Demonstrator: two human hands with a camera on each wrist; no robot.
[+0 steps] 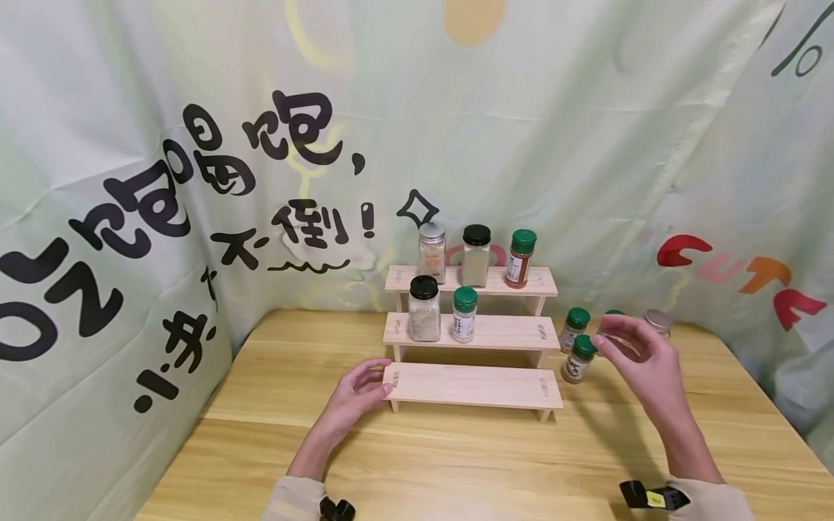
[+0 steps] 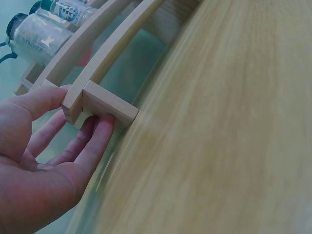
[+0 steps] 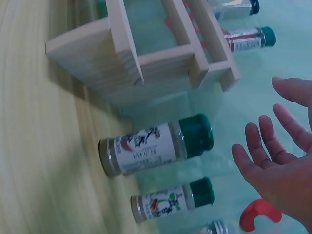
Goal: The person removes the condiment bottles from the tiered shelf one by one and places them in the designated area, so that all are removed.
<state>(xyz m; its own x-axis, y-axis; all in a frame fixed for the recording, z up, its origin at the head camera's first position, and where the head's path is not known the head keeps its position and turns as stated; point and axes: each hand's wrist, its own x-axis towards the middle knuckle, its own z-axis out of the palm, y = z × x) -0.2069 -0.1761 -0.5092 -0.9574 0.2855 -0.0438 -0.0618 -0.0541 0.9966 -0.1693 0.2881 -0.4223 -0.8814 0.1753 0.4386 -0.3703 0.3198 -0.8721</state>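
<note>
My left hand (image 1: 355, 394) grips the left end of the lowest step of a three-step wooden spice rack (image 1: 472, 383). In the left wrist view its thumb (image 2: 46, 100) lies at the board's edge, and fingertips touch the leg (image 2: 105, 100) below. My right hand (image 1: 651, 362) hovers with spread, slightly bent fingers beside a green-lidded spice jar (image 1: 576, 365) right of the rack. The right wrist view shows a gap between these fingers and the nearest jar's green lid (image 3: 196, 135). Nothing is held in the right hand.
On the top step stand a silver-lidded jar (image 1: 432, 253), a black-lidded jar (image 1: 476, 257) and a green-lidded red-spice jar (image 1: 520, 259). The middle step bears a black-lidded jar (image 1: 425, 311) and a green-lidded jar (image 1: 465, 316). Another green-lidded jar (image 1: 573, 329) and a silver-lidded jar (image 1: 658, 320) stand right.
</note>
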